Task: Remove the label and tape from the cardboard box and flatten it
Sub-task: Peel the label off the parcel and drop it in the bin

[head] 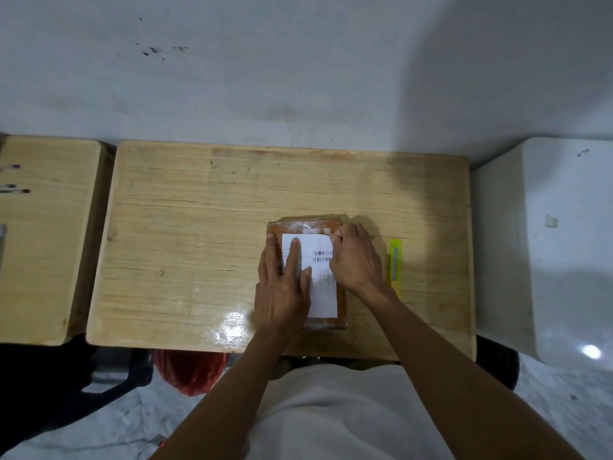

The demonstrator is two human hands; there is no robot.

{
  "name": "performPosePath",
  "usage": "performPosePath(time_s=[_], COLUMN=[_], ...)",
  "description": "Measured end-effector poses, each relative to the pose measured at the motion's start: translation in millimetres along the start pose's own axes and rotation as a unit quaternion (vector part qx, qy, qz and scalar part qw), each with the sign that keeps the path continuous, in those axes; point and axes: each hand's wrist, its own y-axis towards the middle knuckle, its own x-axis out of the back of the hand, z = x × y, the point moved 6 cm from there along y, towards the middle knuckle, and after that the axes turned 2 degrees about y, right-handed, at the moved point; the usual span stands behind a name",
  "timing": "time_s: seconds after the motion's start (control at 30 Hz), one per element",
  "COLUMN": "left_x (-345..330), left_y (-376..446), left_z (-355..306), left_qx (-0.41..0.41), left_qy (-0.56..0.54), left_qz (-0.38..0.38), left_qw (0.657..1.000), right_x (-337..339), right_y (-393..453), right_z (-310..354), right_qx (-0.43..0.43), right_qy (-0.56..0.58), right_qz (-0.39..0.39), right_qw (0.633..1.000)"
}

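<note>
A small brown cardboard box (308,226) wrapped in clear tape lies on the wooden table (199,227), right of centre. A white label (323,293) with barcodes covers its top. My left hand (282,287) lies flat on the left part of the box and label, fingers spread. My right hand (356,257) sits at the label's upper right corner with its fingertips curled and pinched on that corner. A yellow-green utility knife (395,267) lies on the table just right of my right hand.
A second wooden table (43,244) stands to the left with pens on it. A white cabinet (547,244) stands to the right. A red plastic bag (192,370) hangs below the table's front edge. A white wall rises behind.
</note>
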Motion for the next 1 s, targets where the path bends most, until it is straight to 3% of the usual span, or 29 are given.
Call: performPosePath(time_s=[0.33,0.6,0.7,1.0], left_x=[2,1,0,3], left_y=[-1,0,0,-1], left_z=[-1,1,0,-1], left_qx=[-0.004,-0.004,-0.009,-0.011], left_qy=[-0.004,-0.008,-0.01,-0.012], left_qz=[-0.011,-0.017,-0.018,-0.019], left_qw=[1.0,1.0,1.0,1.0], right_x=[7,3,8,5], right_y=[-6,-6,-5,-8], right_z=[7,-3,-1,6], right_qx=[0.036,-0.039,-0.023,0.071], right_qy=[-0.017,0.121,0.165,0.049], right_qz=[-0.051,-0.04,-0.047,-0.006], right_qw=[0.998,0.991,0.985,0.996])
